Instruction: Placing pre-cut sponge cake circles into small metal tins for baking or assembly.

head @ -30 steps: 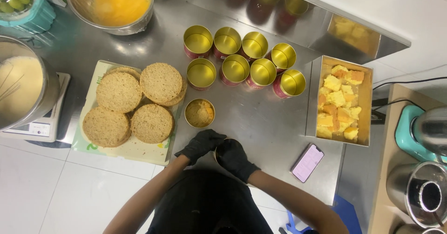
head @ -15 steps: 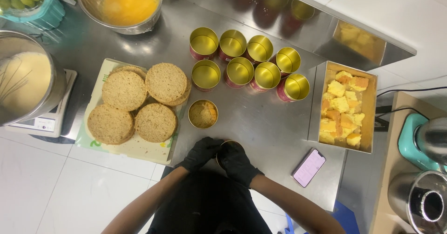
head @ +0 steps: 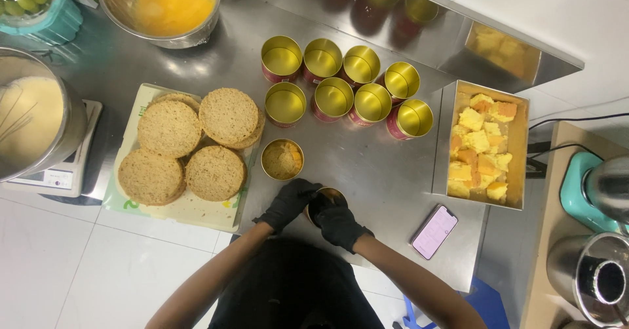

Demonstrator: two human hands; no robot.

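Observation:
Both my hands wear black gloves and meet over a small gold tin (head: 329, 194) at the near edge of the steel table (head: 367, 168). My left hand (head: 288, 203) grips the tin's left side. My right hand (head: 335, 223) covers its opening, fingers pressed down into it, so the contents are hidden. Just beyond stands another gold tin (head: 282, 159) with a cake layer inside. Left of it, several round sponge cake discs (head: 188, 145) lie on a board.
Several empty gold tins (head: 345, 86) stand in two rows farther back. A metal tray of cake cubes (head: 483, 147) sits at right, a pink phone (head: 434, 231) near it. Bowl of beaten egg (head: 165, 2) at back, batter bowl on a scale (head: 34, 122) at left.
My hands have stayed on the tin at the table's near edge, the right hand pressing a little deeper into it. The view has shifted slightly.

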